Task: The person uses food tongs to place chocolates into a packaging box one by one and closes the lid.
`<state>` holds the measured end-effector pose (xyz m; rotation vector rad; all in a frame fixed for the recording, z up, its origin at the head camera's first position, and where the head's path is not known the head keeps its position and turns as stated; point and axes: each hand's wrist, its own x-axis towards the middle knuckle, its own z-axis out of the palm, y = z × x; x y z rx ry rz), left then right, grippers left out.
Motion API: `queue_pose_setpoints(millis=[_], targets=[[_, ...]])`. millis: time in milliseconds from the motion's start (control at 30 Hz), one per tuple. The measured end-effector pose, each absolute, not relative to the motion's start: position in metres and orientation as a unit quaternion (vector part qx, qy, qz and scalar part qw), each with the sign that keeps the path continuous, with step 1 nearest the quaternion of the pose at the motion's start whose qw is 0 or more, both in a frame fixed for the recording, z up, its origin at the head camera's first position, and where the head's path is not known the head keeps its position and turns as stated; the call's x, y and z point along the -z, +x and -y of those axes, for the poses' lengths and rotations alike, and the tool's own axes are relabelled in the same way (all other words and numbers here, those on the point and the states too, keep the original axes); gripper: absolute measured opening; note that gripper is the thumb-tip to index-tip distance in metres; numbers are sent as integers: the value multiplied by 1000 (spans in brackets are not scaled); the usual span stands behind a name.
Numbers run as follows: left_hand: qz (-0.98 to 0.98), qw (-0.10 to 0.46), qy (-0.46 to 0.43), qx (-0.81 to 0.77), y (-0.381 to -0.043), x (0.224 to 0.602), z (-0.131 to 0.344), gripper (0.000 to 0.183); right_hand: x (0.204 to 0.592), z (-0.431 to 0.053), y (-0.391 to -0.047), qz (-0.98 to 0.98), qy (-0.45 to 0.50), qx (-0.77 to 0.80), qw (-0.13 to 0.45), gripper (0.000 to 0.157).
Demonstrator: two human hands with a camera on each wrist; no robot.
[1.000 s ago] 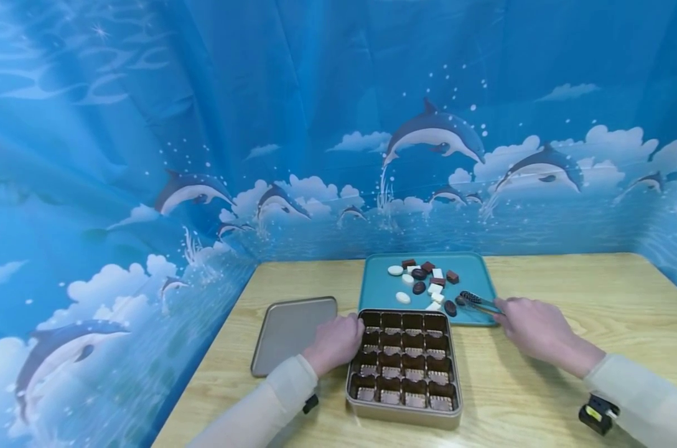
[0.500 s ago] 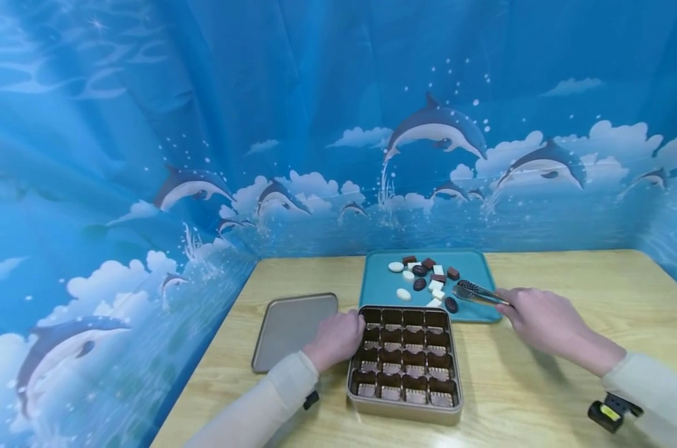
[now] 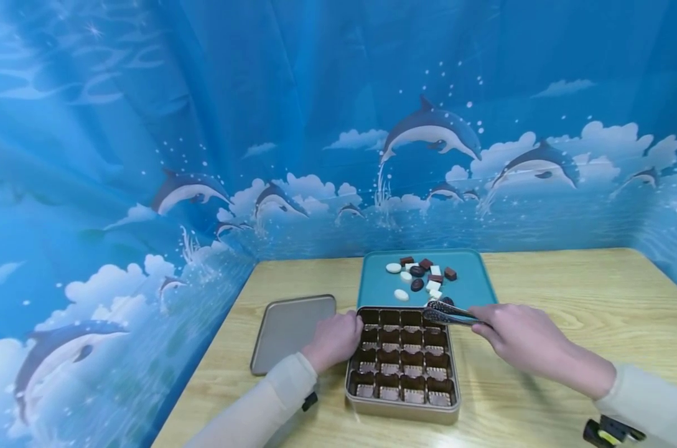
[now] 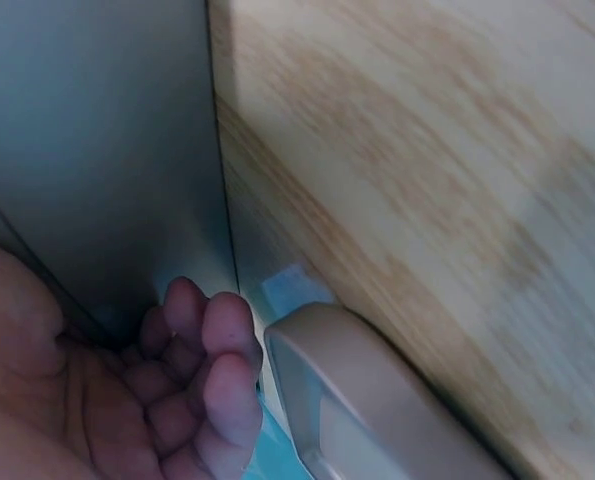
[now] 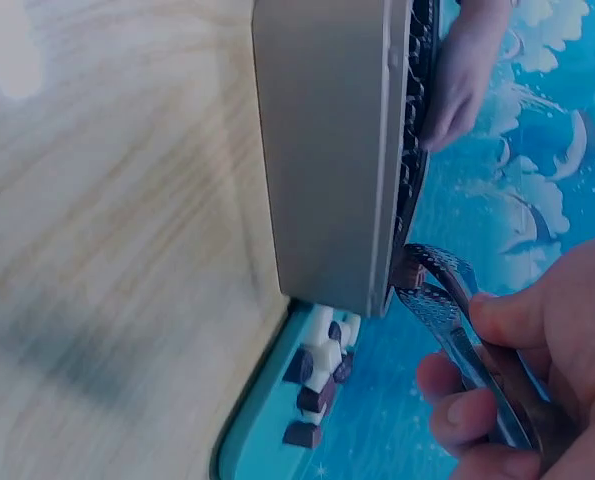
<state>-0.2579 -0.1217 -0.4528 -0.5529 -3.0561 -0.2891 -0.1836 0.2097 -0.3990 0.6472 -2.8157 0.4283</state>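
Observation:
My left hand holds the upper left edge of a square metal tin, which has a brown insert of small compartments. In the left wrist view the fingers curl beside the tin's wall; the thumb is hidden. My right hand grips metal tongs with perforated tips. Between the tips, a small dark brown chocolate is pinched over the tin's top right corner, as the right wrist view shows.
Behind the tin lies a teal tray with white and brown chocolates, partly overlapped by the tin. The tin's lid rests to the left on the wooden table. A blue dolphin curtain hangs behind.
My right hand has moved left with the tongs, from the tray's right front corner to over the tin's back right corner. The left hand and the tin have stayed in place.

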Motion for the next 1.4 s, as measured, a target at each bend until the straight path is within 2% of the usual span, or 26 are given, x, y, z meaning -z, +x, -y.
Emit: queue_pose_setpoints(millis=[300,533,800,1200,1400], targets=[[981,1,-173,89,-257,452,120,38,406,-204,-182,962,217,-144,89,37],[980,13,-177,91,-257,454,120,37,403,-208,-182,963,198,-165,78,45],[980,10,-177,93,-258,452,119,38,407,-225,-191,967,170,-164,98,47],[981,30,-160,101,-259,448,125,44,425,-245,-206,970,144,-182,76,48],[980,7,-166,111,-249,445,128,48,438,-244,-212,970,147,-178,72,46]])
